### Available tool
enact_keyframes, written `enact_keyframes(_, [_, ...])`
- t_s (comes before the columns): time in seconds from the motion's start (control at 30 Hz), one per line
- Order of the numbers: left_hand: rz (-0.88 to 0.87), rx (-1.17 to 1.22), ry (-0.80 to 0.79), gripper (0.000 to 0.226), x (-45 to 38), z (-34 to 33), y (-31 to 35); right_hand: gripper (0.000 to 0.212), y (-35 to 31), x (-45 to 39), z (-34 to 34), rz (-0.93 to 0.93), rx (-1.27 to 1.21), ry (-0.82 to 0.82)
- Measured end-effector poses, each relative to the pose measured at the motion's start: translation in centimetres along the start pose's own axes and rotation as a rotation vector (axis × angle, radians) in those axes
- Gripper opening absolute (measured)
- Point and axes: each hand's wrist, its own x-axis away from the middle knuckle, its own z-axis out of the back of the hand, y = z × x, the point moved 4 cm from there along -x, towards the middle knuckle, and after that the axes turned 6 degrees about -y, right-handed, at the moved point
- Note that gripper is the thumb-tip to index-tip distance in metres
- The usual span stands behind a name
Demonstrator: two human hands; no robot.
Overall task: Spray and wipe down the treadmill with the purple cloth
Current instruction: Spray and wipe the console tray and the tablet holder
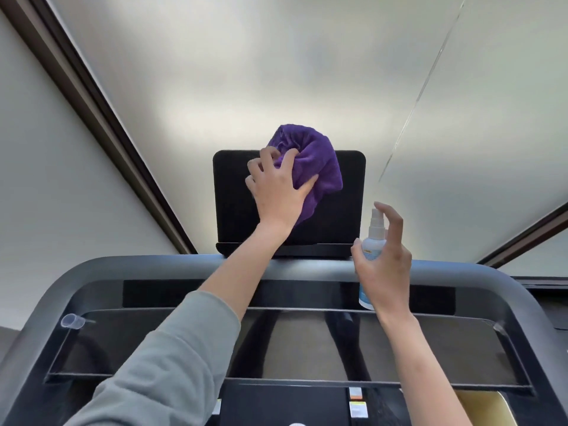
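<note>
Left hand (278, 192) bunching soft purple cloth (310, 167) against upright black treadmill screen (344, 210). Right hand (384, 265) curled round white spray bottle (373, 241), beside the screen's lower right corner; unwiped width running sideways.

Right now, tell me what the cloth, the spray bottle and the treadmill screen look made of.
Purple cloth: soft, fuzzy fabric, likely microfibre; it bunches in folds. Spray bottle: translucent white plastic, apparently, with a printed label. Treadmill screen: dark matte panel, glass or plastic; cannot tell which.
</note>
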Motion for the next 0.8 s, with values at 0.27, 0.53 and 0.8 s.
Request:
enact_keyframes(0.27, [-0.126, 0.065, -0.019, 0.058, 3.9, -2.4, -1.5, 0.063, 0.3, 0.8, 0.3, -0.029, -0.010, 0.023])
enact_keyframes(0.53, [-0.134, 0.205, -0.043, 0.064, 5.2, -1.2, 0.5, 0.061, 1.3, 0.6, 2.1, -0.042, 0.006, 0.056])
enact_keyframes(0.8, [-0.144, -0.013, -0.156, 0.063, 3.5, -3.6, 3.1, 0.061, 1.5, -0.2, 1.7, -0.041, -0.007, 0.059])
